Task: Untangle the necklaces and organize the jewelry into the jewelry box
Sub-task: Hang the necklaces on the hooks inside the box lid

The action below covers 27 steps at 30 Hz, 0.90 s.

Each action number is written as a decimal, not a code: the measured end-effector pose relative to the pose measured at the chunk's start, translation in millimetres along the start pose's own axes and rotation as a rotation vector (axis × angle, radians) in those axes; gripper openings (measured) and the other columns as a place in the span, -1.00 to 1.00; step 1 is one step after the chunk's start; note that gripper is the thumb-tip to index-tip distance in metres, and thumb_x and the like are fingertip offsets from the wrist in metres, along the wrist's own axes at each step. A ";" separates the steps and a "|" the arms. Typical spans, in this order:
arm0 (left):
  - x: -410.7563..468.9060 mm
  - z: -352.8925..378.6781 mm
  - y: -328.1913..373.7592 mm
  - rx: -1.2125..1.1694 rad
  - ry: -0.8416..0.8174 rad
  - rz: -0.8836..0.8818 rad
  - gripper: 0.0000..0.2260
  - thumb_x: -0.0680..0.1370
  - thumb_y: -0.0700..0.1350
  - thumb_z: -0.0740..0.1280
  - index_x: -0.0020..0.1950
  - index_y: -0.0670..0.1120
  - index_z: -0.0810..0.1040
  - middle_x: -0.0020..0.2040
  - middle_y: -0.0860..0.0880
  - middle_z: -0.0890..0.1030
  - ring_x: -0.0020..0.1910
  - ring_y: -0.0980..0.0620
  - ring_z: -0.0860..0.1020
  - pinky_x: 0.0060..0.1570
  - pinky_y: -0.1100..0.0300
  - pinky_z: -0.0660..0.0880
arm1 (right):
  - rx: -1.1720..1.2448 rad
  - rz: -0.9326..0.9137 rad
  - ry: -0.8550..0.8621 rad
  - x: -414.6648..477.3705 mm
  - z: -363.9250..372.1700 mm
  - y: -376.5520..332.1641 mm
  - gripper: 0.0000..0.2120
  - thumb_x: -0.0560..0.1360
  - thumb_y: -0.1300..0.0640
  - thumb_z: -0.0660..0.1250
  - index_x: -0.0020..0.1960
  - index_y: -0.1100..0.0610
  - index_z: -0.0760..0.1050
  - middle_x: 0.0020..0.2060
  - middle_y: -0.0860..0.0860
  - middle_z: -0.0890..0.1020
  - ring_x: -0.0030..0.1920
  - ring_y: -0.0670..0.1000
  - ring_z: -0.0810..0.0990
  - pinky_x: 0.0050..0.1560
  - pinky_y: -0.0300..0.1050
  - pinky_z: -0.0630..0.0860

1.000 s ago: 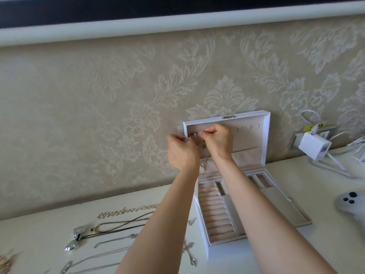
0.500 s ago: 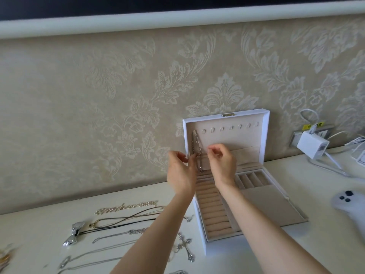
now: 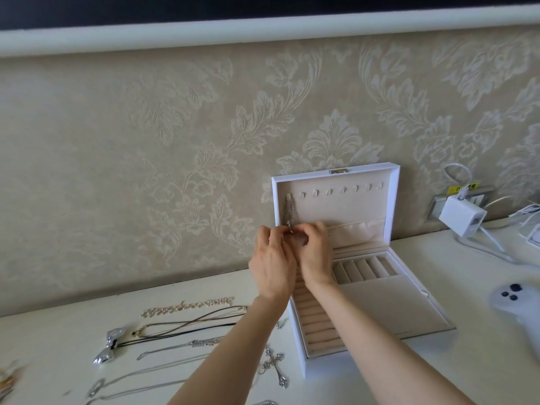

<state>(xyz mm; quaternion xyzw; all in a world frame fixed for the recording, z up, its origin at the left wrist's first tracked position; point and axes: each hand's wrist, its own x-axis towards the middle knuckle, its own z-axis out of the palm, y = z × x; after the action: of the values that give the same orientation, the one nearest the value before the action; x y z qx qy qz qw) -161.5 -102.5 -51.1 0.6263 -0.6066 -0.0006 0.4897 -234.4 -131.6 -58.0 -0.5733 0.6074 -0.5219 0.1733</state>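
Observation:
A white jewelry box (image 3: pixel 393 200) stands open against the wall, its beige lid upright. A silver necklace (image 3: pixel 287 210) hangs from the leftmost hook in the lid. My left hand (image 3: pixel 273 264) and my right hand (image 3: pixel 315 255) meet at the necklace's lower end, by the left edge of the lid's pocket, fingers curled and pinching it. What exactly sits between the fingertips is hidden. More necklaces lie on the table to the left: a gold chain (image 3: pixel 187 306), dark cord necklaces (image 3: pixel 190 325), a silver bow pendant (image 3: pixel 109 347) and a silver cross (image 3: pixel 276 368).
The box's bottom tray has ring rolls (image 3: pixel 315 325) at the left and slots (image 3: pixel 365 267) at the back. A white charger (image 3: pixel 461 216) with cables sits at the wall on the right. A white controller (image 3: pixel 517 299) lies at the right edge.
Both hands have come down from the hook row at the top of the lid to the pocket's edge. The necklace now hangs from the leftmost hook. The view has shifted slightly.

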 end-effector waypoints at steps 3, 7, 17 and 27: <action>0.4 -0.1 -0.7 0.081 0.012 0.042 -0.63 0.44 -0.07 0.00 -0.05 -0.09 0.59 -0.13 -0.10 0.49 -0.26 -0.15 0.54 -0.51 0.20 0.24 | 0.090 0.001 0.040 -2.3 -5.9 4.6 -0.90 0.37 0.21 0.43 -0.15 0.09 0.54 -0.21 -0.05 0.52 -0.18 0.03 0.54 -0.10 0.00 0.48; -0.2 2.0 0.3 0.209 -0.035 0.083 -0.78 0.33 -0.34 0.30 -0.12 -0.10 0.58 -0.19 -0.12 0.46 -0.31 -0.13 0.51 -0.59 0.27 0.21 | 0.179 0.102 -0.038 -3.4 -12.8 19.8 -0.78 0.39 0.25 0.37 -0.22 -0.05 0.44 -0.33 -0.08 0.58 -0.26 0.03 0.56 -0.12 0.09 0.53; 0.6 8.2 -0.4 0.402 -0.045 0.176 -0.82 0.23 -0.30 0.26 -0.22 -0.12 0.50 -0.17 -0.11 0.39 -0.23 -0.09 0.34 -0.31 0.12 0.31 | 0.184 0.173 -0.324 3.8 -30.0 28.0 -0.84 0.39 0.23 0.47 -0.23 0.00 0.56 -0.30 0.06 0.62 -0.28 -0.06 0.50 -0.17 -0.16 0.45; 5.6 7.4 -7.8 0.494 -0.040 0.401 -0.64 0.27 -0.29 0.01 -0.14 -0.10 0.54 -0.12 -0.05 0.51 -0.22 -0.05 0.25 -0.26 0.13 0.14 | 0.705 0.304 -0.043 33.2 -52.6 -1.7 -0.88 0.46 0.46 0.30 -0.12 0.29 0.56 -0.30 0.14 0.59 -0.37 -0.04 0.61 -0.25 -0.23 0.61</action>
<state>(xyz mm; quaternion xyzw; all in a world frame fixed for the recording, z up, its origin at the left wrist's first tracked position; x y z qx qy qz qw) -158.4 -112.9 -56.4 0.5942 -0.7092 0.2309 0.3010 -285.4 -137.5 -22.9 -0.3927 0.4652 -0.6549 0.4478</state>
